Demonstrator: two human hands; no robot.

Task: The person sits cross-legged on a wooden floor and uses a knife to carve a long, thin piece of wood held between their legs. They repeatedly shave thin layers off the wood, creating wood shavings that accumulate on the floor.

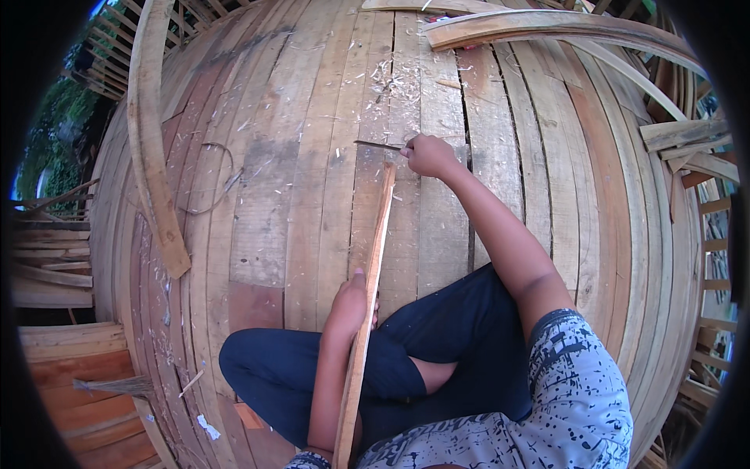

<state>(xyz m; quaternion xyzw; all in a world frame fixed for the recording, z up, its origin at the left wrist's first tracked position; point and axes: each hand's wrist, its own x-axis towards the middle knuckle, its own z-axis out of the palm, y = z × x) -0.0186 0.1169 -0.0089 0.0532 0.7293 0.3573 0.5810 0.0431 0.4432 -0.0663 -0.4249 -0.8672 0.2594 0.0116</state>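
The right hand (430, 154) is closed in a fist around one knife (380, 145), its dark blade pointing left, just beyond the far end of one long wooden strip (380, 234). The left hand (351, 309) is curled around that strip partway along, thumb on one side and fingertips showing on the other. The strip slants from near the knife back past the dark trousers (273, 356) of the seated person; strip and blade look slightly apart, though the depth is hard to judge.

The floor (312, 211) is of long boards with narrow dark gaps, strewn with pale shavings (402, 86) too many to count, thickest beyond the knife. To the left lie one thin curved strip (232, 164) and one long plank (148, 133); at the upper right is a thick beam (547, 27), with more timber around it. One bundle of twigs (117, 385) sits at the lower left. Slatted wood edges the space, with greenery (62, 148) beyond at the left.

The knife's handle is mostly hidden in the fist, the wooden strip's near end is cut off by the lower edge, and the dark fisheye rim swallows the corners.
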